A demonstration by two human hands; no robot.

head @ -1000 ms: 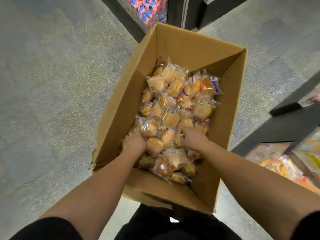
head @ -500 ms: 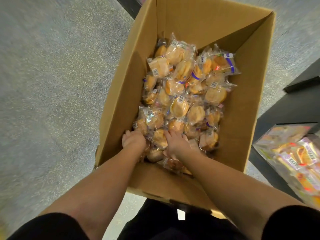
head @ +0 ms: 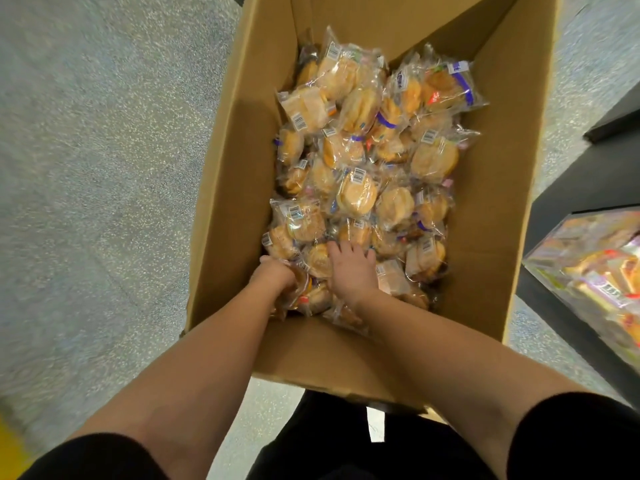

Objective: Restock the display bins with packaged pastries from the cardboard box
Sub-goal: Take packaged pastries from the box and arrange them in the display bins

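Note:
An open cardboard box (head: 225, 188) stands on the floor in front of me, holding several packaged pastries (head: 360, 192) in clear wrappers with barcode labels. Both my hands are down in the box at its near end. My left hand (head: 275, 277) curls around wrapped pastries near the left wall, its fingers dug into the pile. My right hand (head: 351, 271) lies flat on the pile just beside it, fingers spread over a pastry, and I cannot see whether it grips one.
A clear display bin (head: 588, 271) with colourful packets sits at the right on a dark shelf (head: 581, 188). Speckled grey floor (head: 104, 168) lies to the left of the box. My dark trousers show below the box.
The view has moved closer over the box. My right hand has shifted left, toward my left hand, and both now sit at the near end of the pile.

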